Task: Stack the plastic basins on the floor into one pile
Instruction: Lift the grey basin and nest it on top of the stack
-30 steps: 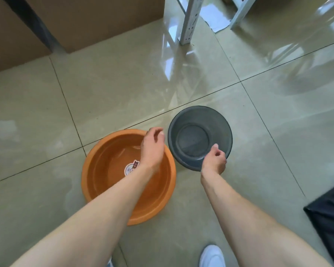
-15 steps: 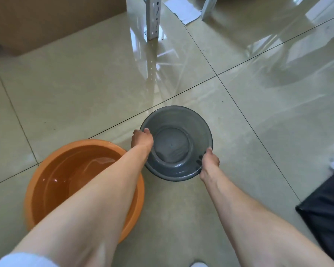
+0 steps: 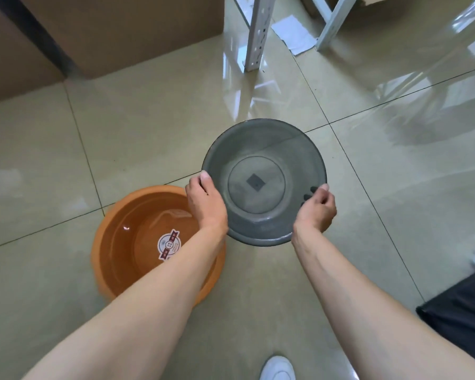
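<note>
A translucent grey basin (image 3: 263, 160) is held off the floor between both hands, its open side up and tilted slightly toward me. My left hand (image 3: 206, 204) grips its left rim and my right hand (image 3: 317, 208) grips its right rim, fingers showing through the plastic. An orange basin (image 3: 121, 242) with a round sticker inside stands on the tiled floor to the lower left, partly hidden by my left forearm. The grey basin hangs to the right of the orange one, apart from it.
Brown cardboard boxes (image 3: 121, 31) stand at the back left. White metal shelf legs (image 3: 257, 34) and a sheet of paper (image 3: 294, 34) are at the back. A black item (image 3: 466, 319) lies at the right edge, and my white shoe (image 3: 277, 368) is at the bottom.
Both hands closed on the grey basin's rim and raised it off the floor. It now looks larger and nearer to me. The orange basin has not moved.
</note>
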The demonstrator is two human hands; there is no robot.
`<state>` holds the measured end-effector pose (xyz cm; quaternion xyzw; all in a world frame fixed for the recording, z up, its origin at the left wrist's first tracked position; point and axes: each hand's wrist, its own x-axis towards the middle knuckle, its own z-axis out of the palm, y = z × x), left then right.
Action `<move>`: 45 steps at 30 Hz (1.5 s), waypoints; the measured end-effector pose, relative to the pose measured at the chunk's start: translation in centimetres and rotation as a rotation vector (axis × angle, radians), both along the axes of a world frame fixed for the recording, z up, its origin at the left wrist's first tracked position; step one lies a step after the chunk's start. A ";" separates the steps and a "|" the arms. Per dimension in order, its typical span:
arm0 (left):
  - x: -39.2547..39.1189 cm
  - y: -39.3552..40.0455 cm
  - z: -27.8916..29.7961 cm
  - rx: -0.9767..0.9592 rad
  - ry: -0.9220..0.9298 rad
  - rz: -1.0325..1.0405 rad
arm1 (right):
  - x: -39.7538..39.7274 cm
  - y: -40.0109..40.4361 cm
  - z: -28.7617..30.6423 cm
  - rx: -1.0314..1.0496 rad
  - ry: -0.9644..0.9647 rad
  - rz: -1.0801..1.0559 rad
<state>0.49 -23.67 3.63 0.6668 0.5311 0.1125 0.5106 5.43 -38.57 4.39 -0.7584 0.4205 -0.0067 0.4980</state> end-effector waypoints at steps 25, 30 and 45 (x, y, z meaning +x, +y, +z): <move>-22.0 13.4 -1.8 0.043 0.363 0.169 | -15.3 13.9 -1.0 -0.283 0.255 0.814; -22.8 14.1 -3.3 -0.014 0.397 0.142 | -15.2 13.7 -1.6 -0.388 0.286 0.872; -23.0 13.4 -7.4 -0.512 0.143 0.413 | -12.6 11.6 -7.4 -0.097 0.459 0.629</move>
